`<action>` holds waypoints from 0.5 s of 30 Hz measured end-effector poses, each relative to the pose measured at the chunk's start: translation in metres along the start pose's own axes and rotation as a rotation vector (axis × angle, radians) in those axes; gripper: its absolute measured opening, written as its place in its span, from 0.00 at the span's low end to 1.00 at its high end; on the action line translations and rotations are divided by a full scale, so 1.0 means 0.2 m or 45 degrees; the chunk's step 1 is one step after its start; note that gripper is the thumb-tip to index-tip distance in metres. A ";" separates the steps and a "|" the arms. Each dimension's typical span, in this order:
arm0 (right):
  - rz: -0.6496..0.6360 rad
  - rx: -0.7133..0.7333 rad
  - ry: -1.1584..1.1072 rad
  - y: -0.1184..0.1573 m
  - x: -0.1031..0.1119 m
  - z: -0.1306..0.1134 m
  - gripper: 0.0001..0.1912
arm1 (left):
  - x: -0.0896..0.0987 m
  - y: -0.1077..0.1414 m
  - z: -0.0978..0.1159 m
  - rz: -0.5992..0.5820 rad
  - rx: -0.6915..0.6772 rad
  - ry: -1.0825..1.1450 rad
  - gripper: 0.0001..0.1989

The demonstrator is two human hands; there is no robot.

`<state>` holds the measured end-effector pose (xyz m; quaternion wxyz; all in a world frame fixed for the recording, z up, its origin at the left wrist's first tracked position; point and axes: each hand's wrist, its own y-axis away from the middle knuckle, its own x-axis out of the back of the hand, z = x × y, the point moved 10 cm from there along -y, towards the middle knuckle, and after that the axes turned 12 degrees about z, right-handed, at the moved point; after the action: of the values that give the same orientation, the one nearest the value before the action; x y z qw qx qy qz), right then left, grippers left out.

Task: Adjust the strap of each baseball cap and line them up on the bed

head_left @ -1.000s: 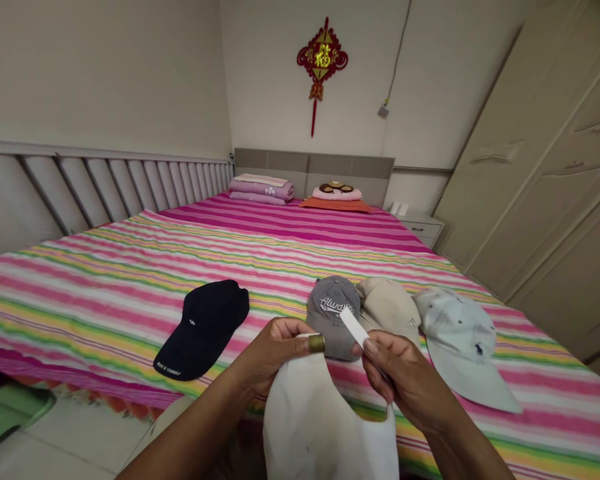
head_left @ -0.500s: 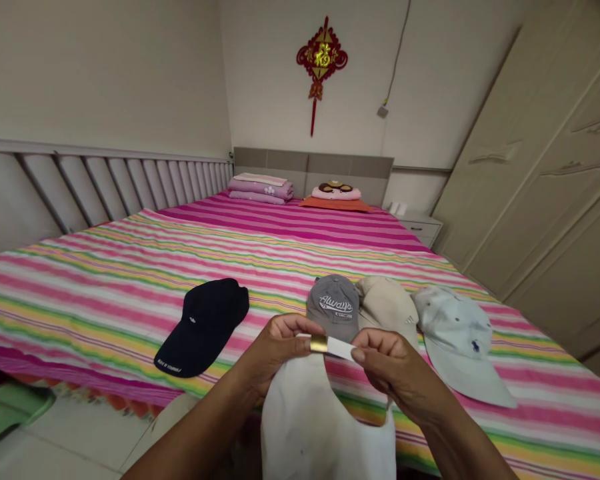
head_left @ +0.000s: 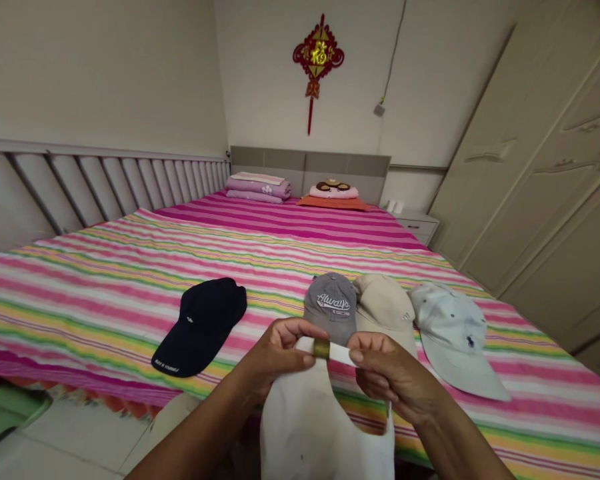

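Note:
A white cap hangs between my hands at the front of the bed, its back opening towards me. My left hand pinches the cap's edge beside a brass-coloured buckle. From that buckle a short white strap runs right, and the thumb and fingers of my right hand close on its end. Just beyond my hands lie a grey cap with "Always" lettering, a beige cap and a pale cap with a small dark logo. A navy cap rests off to the left.
The caps lie on a striped bedspread. Folded purple bedding and a pink bundle sit by the headboard. A rail borders the left side, a wardrobe the right. A green stool stands at lower left.
Both hands keep their pinch on the cap and strap. The buckle has tipped slightly and sits a little lower, looking darker. The whole view has shifted slightly.

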<state>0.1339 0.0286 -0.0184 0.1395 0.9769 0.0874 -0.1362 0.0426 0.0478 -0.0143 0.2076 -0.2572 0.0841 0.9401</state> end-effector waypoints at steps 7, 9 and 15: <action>-0.038 0.006 0.017 0.01 -0.01 0.00 0.14 | 0.00 0.00 0.06 0.037 -0.186 -0.216 0.15; -0.030 0.034 0.055 0.01 -0.01 -0.02 0.14 | -0.01 0.01 0.09 0.033 -0.279 -0.290 0.14; -0.045 0.077 0.082 0.01 -0.02 -0.04 0.12 | -0.06 0.02 0.11 -0.030 -0.367 -0.384 0.12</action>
<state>0.1319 0.0281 -0.0087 0.1045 0.9829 0.1048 -0.1095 0.0398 0.0463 0.0112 0.1896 -0.1417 -0.0863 0.9677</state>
